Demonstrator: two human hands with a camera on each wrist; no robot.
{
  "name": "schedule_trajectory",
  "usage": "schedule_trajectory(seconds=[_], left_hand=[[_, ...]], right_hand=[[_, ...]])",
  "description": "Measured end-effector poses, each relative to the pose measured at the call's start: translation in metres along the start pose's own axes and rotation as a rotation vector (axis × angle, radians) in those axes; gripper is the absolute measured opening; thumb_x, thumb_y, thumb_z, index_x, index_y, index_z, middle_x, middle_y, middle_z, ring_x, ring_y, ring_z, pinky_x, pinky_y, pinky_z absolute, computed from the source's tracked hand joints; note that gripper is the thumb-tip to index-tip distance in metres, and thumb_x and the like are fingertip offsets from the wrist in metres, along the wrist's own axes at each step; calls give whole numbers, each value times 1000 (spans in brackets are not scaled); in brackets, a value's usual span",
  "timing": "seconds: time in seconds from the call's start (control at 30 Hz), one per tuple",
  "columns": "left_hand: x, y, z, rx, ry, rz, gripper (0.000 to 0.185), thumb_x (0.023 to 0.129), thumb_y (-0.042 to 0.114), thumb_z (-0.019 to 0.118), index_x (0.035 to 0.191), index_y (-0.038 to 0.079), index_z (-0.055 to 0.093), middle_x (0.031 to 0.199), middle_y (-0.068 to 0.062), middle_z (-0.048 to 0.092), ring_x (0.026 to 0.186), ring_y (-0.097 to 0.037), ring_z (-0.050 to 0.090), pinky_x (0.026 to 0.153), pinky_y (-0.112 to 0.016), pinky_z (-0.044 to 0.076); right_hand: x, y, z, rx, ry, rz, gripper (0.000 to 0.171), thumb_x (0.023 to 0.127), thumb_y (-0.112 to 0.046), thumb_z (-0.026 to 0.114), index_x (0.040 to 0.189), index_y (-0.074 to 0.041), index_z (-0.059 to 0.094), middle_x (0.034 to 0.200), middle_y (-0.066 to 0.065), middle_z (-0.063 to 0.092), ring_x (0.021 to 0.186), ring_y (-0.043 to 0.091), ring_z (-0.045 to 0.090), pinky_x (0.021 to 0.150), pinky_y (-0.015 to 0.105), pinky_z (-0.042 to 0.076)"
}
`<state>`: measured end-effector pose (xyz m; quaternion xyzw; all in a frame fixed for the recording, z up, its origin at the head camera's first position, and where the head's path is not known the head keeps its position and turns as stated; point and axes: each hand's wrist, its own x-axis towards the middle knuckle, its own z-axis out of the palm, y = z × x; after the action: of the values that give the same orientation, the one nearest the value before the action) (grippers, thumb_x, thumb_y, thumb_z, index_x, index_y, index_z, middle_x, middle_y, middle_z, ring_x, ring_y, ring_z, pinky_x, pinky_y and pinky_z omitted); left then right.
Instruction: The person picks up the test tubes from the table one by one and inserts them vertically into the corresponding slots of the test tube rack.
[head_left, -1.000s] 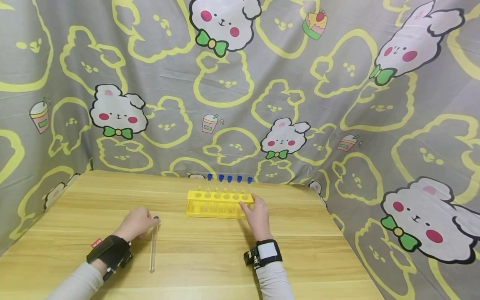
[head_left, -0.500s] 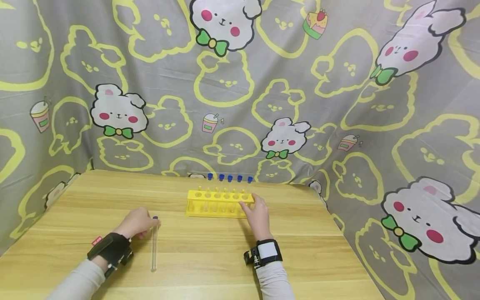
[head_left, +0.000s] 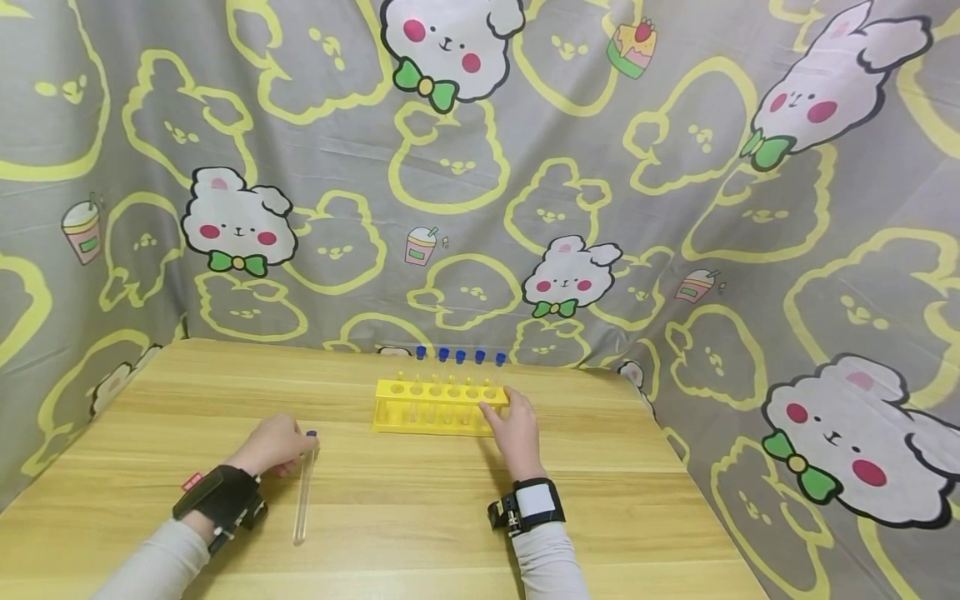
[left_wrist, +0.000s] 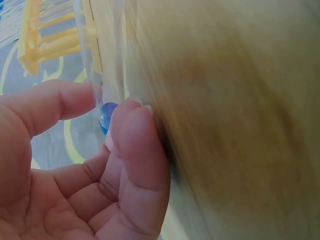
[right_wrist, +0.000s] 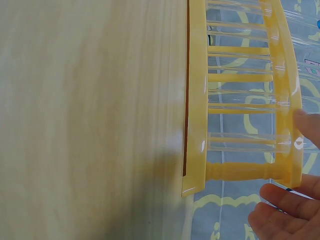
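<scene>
In the head view my left hand [head_left: 272, 443] pinches a clear glass test tube [head_left: 303, 500] near its blue stopper [head_left: 311, 434]. The tube hangs down, tilted a little, with its rounded end towards the near edge. In the left wrist view, thumb and fingers meet about the tube just beside the stopper [left_wrist: 106, 116]. My right hand [head_left: 517, 433] grips the right end of a yellow test tube rack [head_left: 405, 427], thumb on the front of its upper bar. The right wrist view shows curled fingers [right_wrist: 285, 210] at the rack's end.
Several stoppered test tubes stand in the rack, their blue stoppers [head_left: 460, 357] in a row above it; the leftmost hole [head_left: 397, 389] holds no tube. The rack stands on a wooden table [head_left: 390, 517]. A grey patterned curtain [head_left: 480, 275] closes the back and sides.
The lower end of the tube in my left hand has swung slightly left. My right hand and the rack stay where they were.
</scene>
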<state>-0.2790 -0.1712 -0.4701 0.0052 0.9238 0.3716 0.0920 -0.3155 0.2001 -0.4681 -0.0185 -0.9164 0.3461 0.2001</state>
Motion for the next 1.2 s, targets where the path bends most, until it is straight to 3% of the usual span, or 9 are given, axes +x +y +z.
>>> schedule_trajectory(seconds=[0.1, 0.33, 0.7, 0.93, 1.2], left_hand=[[-1, 0, -1, -22, 4, 4, 30, 88, 19, 60, 60, 8, 55, 54, -2, 57, 46, -13, 55, 47, -25, 51], [-2, 5, -13, -31, 52, 48, 29, 91, 26, 58, 70, 7, 58, 56, -2, 57, 49, -15, 54, 49, -25, 40], [-2, 15, -26, -83, 155, 85, 31, 93, 26, 55, 100, -3, 61, 75, -7, 66, 63, -16, 61, 57, -29, 48], [-3, 26, -30, -108, 269, 143, 29, 90, 24, 59, 101, -3, 59, 91, -16, 68, 65, -15, 66, 59, -27, 51], [-2, 43, -39, -73, 419, 207, 27, 87, 24, 61, 101, 1, 60, 92, -16, 67, 75, -22, 61, 64, -28, 45]], right_hand=[[0, 0, 0, 1, 0, 3, 63, 87, -39, 70, 133, 1, 54, 133, 24, 57, 126, 39, 54, 105, 49, 45], [0, 0, -1, 0, 5, -9, 62, 86, -37, 71, 132, 2, 54, 132, 24, 58, 124, 40, 54, 104, 50, 45], [1, 1, 1, 3, -2, -1, 64, 87, -40, 70, 133, 1, 53, 133, 23, 57, 126, 39, 53, 105, 49, 45], [0, 1, 0, -2, 12, -17, 62, 86, -37, 71, 132, 2, 54, 131, 24, 59, 123, 39, 55, 103, 49, 46], [0, -1, -1, 10, 0, -7, 63, 87, -39, 70, 133, 1, 54, 132, 23, 58, 125, 39, 54, 104, 49, 45]])
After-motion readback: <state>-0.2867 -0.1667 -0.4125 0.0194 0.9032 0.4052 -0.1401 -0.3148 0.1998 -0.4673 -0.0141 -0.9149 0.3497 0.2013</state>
